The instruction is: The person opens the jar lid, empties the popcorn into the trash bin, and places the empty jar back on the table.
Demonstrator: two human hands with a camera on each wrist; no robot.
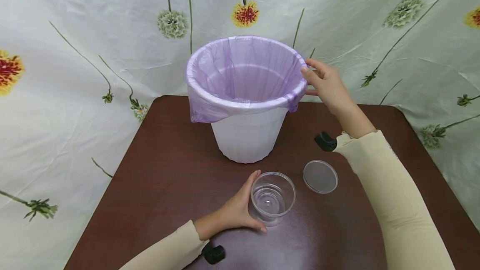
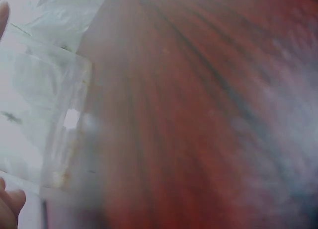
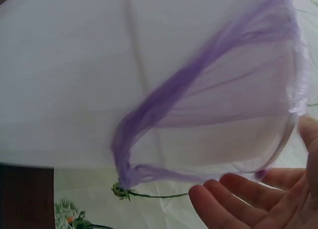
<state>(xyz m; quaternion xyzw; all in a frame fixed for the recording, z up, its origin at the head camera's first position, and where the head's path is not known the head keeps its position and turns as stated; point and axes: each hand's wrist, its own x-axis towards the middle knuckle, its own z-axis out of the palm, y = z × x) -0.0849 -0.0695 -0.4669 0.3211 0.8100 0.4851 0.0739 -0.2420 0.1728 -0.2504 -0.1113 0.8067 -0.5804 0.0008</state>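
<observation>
A clear plastic tub (image 1: 271, 197) without a lid stands on the table near the front. My left hand (image 1: 237, 208) reaches round its left side, thumb in front and fingers behind. In the left wrist view the tub (image 2: 67, 124) looks blurred, with fingertips (image 2: 10, 204) at the left edge. Farther back is a white trash bin (image 1: 247, 134) lined with a thin purple bag (image 1: 258, 59). My right hand (image 1: 325, 84) holds the bin's right rim, thumb at the top edge. In the right wrist view its other fingers (image 3: 238, 199) lie along the outside.
A round clear lid (image 1: 320, 177) lies flat right of the tub. The dark brown table (image 1: 161, 157) has a flowered white cloth (image 1: 93, 20) hanging behind and around it. Black wrist cameras (image 1: 213, 254) stick out from both cuffs.
</observation>
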